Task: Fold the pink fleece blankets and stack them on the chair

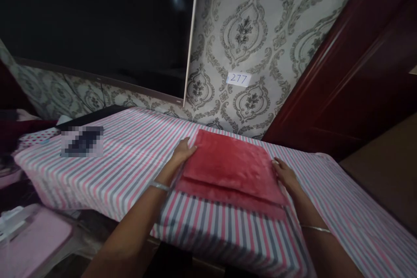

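A folded red plush cloth (228, 158) lies on the striped cloth (124, 147) that covers the table. Its top layer stops short of the lower one, so a second red strip shows along the near side. My left hand (184, 151) holds the left edge, the thumb resting on top. At the right edge, my right hand (286, 174) grips the plush with bent fingers, partly hidden by its side.
A large dark television (97, 26) hangs on the patterned wall at left. The wall bears a paper label (239, 79) reading 277. A dark red wooden panel (319, 82) stands at right. A pink stool-like surface (35, 239) sits low at left.
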Available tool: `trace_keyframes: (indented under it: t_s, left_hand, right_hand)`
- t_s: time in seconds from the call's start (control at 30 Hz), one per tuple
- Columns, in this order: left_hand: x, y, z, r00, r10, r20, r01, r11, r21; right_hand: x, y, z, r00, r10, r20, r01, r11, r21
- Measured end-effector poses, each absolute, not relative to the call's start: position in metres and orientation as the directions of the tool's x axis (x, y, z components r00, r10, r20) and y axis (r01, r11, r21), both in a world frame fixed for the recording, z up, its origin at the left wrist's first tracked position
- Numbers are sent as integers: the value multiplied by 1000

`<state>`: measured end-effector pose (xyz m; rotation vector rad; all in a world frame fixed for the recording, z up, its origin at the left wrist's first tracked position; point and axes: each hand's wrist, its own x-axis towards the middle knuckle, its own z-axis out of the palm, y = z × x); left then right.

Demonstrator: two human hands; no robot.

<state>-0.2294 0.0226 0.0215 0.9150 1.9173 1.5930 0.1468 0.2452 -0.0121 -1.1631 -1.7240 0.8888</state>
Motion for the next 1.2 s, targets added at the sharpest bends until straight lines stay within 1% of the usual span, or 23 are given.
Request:
trace_keyframes:
  t_s: [0.03, 0.07, 0.1, 0.13, 0.17, 0.2, 0.27, 0.33, 0.4, 0.5, 0.63, 0.77, 0.87, 1.0, 1.13, 1.2]
  left_hand:
    - [-221, 13, 24, -648, 748, 144, 293, 70, 954]
    - [-211, 3, 25, -602, 758, 252, 422, 34, 906]
    - [-200, -7, 25, -513, 780, 359, 564, -9, 826]
    - [-188, -17, 24, -399, 811, 428, 684, -48, 728]
    - [-177, -26, 21, -293, 837, 462, 770, -80, 633]
    - [-168, -33, 17, -208, 860, 465, 826, -101, 555]
    - [-154, -44, 6, -115, 890, 441, 890, -105, 444]
    - [-149, -51, -5, -87, 907, 413, 924, -82, 375]
    - [-149, -55, -16, -84, 915, 394, 941, -57, 334]
    - [-150, -59, -29, -86, 919, 384, 949, -43, 313]
    - [-148, -62, -43, -86, 912, 400, 951, -45, 305]
    - [-146, -61, -52, -87, 921, 380, 954, -32, 298]
    - [-146, -59, -55, -71, 932, 356, 961, -31, 274]
    - [-143, -59, -57, -67, 932, 355, 980, -6, 201]
    - [-140, -59, -58, -56, 918, 393, 995, 19, 96]
    - [-140, -59, -58, -50, 907, 417, 997, 23, 70]
  right_hand:
    - [137, 246, -2, -177, 933, 313, 403, 359, -842]
    - [123, 245, 9, -180, 916, 360, 449, 402, -798]
    - [105, 242, 19, -232, 887, 399, 449, 462, -765]
    - [83, 237, 28, -318, 845, 430, 415, 533, -737]
    - [59, 230, 35, -413, 797, 441, 383, 591, -710]
    - [32, 222, 41, -504, 747, 432, 363, 638, -680]
    - [-21, 205, 48, -664, 655, 361, 385, 713, -586]
    - [-68, 189, 50, -748, 604, 274, 439, 761, -478]
    - [-104, 177, 51, -782, 593, 191, 497, 779, -383]
    - [-137, 167, 50, -784, 614, 92, 573, 772, -276]
    - [-152, 163, 39, -826, 564, 8, 554, 814, -177]
    - [-152, 163, 27, -831, 555, -33, 552, 818, -160]
    - [-152, 164, 23, -839, 544, -29, 542, 828, -146]
    - [-153, 164, 19, -835, 551, 4, 545, 826, -142]
    - [-153, 165, 13, -827, 562, 13, 554, 818, -157]
    - [-152, 165, 11, -826, 564, 21, 553, 816, -166]
